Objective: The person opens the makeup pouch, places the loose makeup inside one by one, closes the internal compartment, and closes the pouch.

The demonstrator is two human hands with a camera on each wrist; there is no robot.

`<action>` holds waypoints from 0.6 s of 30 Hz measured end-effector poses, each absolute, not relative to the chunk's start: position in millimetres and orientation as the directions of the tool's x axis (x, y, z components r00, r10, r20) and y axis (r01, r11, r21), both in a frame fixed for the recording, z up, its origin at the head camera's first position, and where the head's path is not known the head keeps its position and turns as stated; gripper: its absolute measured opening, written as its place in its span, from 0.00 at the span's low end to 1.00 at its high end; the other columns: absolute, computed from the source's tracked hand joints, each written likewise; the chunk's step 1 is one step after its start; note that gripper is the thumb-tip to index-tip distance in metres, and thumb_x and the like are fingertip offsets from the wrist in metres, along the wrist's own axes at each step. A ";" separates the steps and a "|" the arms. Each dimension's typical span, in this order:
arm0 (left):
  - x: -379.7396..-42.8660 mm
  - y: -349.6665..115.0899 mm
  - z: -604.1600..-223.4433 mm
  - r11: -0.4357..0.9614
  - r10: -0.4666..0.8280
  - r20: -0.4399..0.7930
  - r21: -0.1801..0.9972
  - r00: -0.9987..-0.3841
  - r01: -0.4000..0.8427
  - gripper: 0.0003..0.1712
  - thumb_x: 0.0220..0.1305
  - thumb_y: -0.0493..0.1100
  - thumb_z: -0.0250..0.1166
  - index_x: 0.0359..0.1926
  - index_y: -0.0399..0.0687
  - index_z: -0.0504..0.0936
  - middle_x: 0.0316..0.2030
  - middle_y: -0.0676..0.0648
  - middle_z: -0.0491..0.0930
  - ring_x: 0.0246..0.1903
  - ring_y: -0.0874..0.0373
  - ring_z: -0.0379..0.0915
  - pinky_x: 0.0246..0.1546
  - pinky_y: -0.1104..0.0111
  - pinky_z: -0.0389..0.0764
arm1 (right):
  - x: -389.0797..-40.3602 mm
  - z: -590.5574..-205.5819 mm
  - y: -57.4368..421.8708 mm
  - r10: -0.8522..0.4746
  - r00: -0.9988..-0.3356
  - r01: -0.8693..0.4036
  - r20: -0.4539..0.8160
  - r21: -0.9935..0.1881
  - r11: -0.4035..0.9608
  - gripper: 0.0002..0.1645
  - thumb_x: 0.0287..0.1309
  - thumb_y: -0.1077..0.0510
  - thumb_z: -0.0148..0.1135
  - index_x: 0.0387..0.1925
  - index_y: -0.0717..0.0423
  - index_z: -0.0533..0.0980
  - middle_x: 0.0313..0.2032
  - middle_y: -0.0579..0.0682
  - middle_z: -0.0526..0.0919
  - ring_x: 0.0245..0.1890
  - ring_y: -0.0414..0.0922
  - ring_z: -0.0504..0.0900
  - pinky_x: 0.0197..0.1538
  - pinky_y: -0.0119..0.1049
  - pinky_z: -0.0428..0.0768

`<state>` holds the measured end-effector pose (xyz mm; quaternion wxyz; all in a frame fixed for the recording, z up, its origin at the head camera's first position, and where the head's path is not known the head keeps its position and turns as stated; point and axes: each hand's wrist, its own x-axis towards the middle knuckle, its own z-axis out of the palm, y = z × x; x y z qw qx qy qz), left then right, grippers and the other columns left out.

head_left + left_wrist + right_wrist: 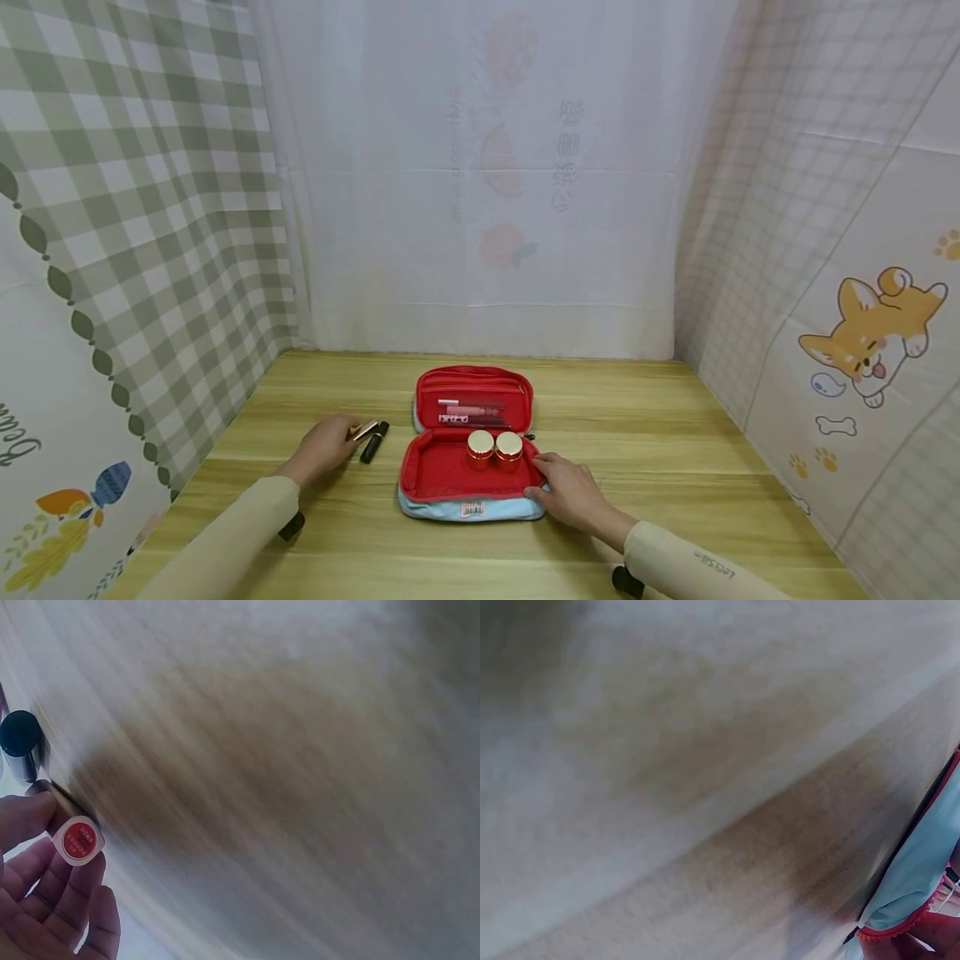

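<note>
In the head view my left hand pinches a rose-gold lipstick tube between thumb and fingers, left of the pouch. The left wrist view shows the red round label on the end of this lipstick. Just beside it lies a black lipstick tube on the table. A light-blue cosmetic pouch with red lining lies unzipped, its lid folded back. Two red jars with gold lids stand in its right half. My right hand grips the pouch's right rim, its thumb outside at the front corner.
Several slim makeup tubes sit behind the mesh pocket of the pouch lid. The wood-grain table is bounded by a white curtain at the back, a green checked cloth at left and a printed cloth at right.
</note>
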<state>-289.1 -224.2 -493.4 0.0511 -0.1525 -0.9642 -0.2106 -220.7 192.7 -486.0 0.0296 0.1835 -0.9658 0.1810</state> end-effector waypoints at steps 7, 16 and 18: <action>-289.3 -229.8 -491.7 0.882 0.246 0.142 0.378 -0.959 0.282 0.08 0.61 0.32 0.65 0.27 0.46 0.80 0.21 0.52 0.73 0.20 0.58 0.64 0.22 0.65 0.67 | -220.8 -487.6 193.1 -0.348 -0.927 -0.375 0.139 -0.331 0.866 0.32 0.54 0.50 0.73 0.54 0.68 0.79 0.53 0.57 0.81 0.56 0.55 0.78 0.48 0.56 0.73; -290.7 -234.7 -487.3 0.878 0.233 0.123 0.399 -0.965 0.263 0.05 0.61 0.32 0.64 0.33 0.43 0.85 0.22 0.52 0.75 0.20 0.58 0.65 0.22 0.65 0.67 | -221.7 -488.1 193.5 -0.353 -0.925 -0.381 0.144 -0.323 0.867 0.32 0.54 0.50 0.73 0.55 0.67 0.79 0.53 0.57 0.81 0.56 0.55 0.78 0.47 0.56 0.73; -291.4 -234.8 -485.9 0.867 0.229 0.120 0.427 -0.966 0.259 0.05 0.61 0.33 0.63 0.31 0.44 0.84 0.21 0.52 0.74 0.20 0.58 0.64 0.22 0.65 0.66 | -222.0 -488.4 193.6 -0.353 -0.925 -0.381 0.142 -0.323 0.867 0.32 0.54 0.50 0.73 0.55 0.67 0.79 0.53 0.57 0.81 0.56 0.55 0.78 0.47 0.56 0.73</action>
